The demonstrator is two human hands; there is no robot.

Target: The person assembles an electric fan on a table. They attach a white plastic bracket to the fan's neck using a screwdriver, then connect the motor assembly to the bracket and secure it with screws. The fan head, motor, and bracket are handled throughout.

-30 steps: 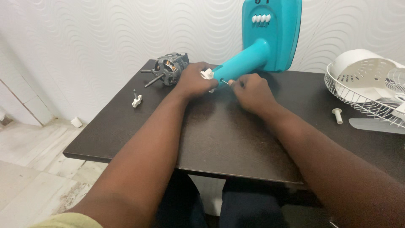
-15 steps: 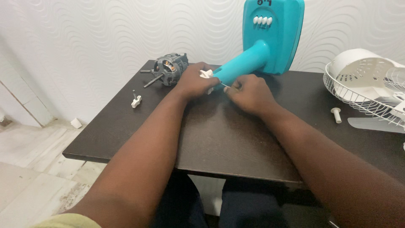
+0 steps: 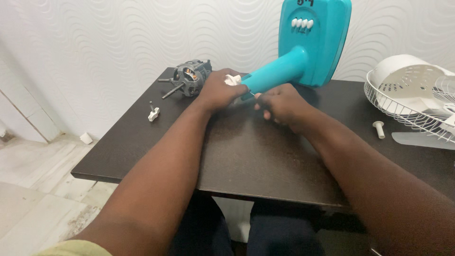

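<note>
A turquoise fan stand (image 3: 303,52) lies tilted on the dark table (image 3: 265,161), its base raised against the wall and its neck pointing at me. My left hand (image 3: 219,91) grips the end of the neck, where a small white plastic piece (image 3: 232,79) sticks out. My right hand (image 3: 279,104) is closed just right of that end, under the neck; whether its fingers pinch something thin is hidden.
A grey fan motor (image 3: 189,76) with a shaft sits at the table's back left. A small white clip (image 3: 153,113) lies near the left edge. At the right are a white wire fan guard (image 3: 412,102), a white knob (image 3: 379,129) and a pale blade (image 3: 422,140).
The stand's base has tipped up and shifted right. My right hand has closed in under the neck, and the thin pin seen between its fingers earlier is now hidden.
</note>
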